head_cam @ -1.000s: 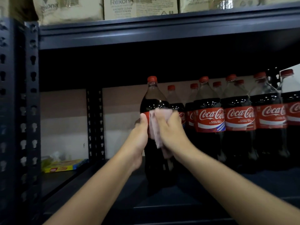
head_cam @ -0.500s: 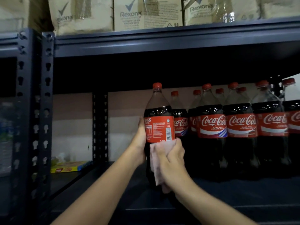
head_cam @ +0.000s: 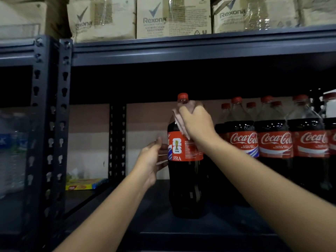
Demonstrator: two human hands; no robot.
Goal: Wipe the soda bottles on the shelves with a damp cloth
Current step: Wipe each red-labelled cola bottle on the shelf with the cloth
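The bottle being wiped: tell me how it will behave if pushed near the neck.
The bottle looks nearly full, so probably heavy and steady. It is tall and narrow, so a push from the right hand up high might tip it. The left hand at its side could brace it.

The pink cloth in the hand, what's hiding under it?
Under the pink cloth is the neck and shoulder of the front soda bottle. The right hand presses the cloth there. Its red cap pokes out above. The plastic under the cloth is covered.
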